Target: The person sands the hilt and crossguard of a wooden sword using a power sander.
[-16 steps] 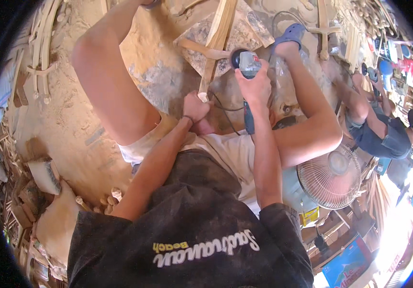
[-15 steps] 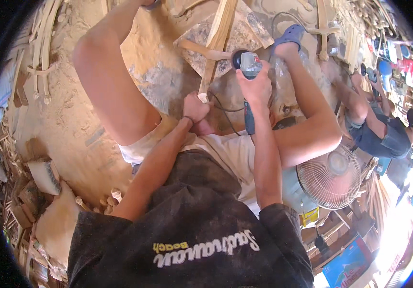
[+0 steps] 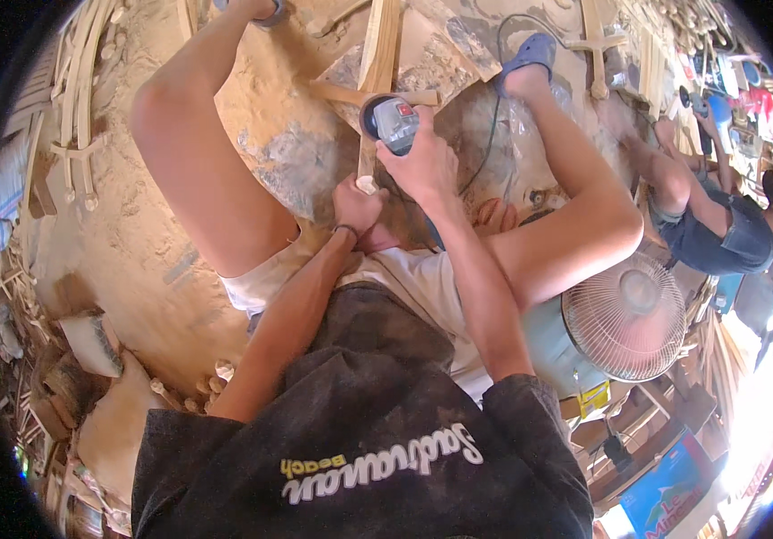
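Note:
A pale wooden sword (image 3: pixel 379 56) with a crossguard points away from me, resting on a stained flat board (image 3: pixel 448 52). Its handle end is gripped in my left hand (image 3: pixel 357 207), the fingers wrapped round it and the pommel showing above the fist. My right hand (image 3: pixel 427 164) is closed round the head of a grey angle grinder (image 3: pixel 396 126). The grinder's round dark disc is at the handle just below the crossguard; whether it touches the wood I cannot tell. Most of the tool's body is hidden behind my right forearm.
More wooden swords lie at the left (image 3: pixel 72 148) and one at the upper right (image 3: pixel 597 49). A caged fan (image 3: pixel 634 323) stands beside my right thigh. A co-worker (image 3: pixel 715 216) sits at the far right with another tool. Sawdust covers the floor (image 3: pixel 157 287); a cord (image 3: pixel 496 126) runs across it.
My right hand has swung the grinder left, from beside the crossguard's right end to over the handle. The sword and my left hand have shifted slightly left in the picture.

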Demonstrator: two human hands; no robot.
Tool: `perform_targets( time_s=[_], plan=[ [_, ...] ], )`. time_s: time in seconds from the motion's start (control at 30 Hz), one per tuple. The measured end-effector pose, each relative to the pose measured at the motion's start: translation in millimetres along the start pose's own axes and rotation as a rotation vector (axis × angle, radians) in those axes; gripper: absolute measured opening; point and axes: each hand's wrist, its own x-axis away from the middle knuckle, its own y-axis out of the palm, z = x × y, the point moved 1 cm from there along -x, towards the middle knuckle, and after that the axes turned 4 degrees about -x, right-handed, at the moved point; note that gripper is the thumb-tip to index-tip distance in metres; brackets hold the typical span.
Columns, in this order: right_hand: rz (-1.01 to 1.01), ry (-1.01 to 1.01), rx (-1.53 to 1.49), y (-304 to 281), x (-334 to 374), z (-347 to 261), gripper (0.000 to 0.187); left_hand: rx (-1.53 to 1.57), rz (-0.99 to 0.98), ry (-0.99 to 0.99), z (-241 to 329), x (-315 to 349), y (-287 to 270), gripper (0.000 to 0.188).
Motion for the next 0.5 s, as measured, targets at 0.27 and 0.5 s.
perform_targets(
  time_s=[0.27, 0.5],
  plan=[
    [0.115, 0.138, 0.057, -32.2, -17.7, 26.0, 0.081, -0.058, -0.047, 0.005, 13.2, 2.9, -9.1, 0.043],
    [0.218, 0.198, 0.055, -42.3, -23.5, 44.0, 0.082, -0.065, -0.045, -0.001, 7.2, -1.3, -5.2, 0.043]
  ],
)
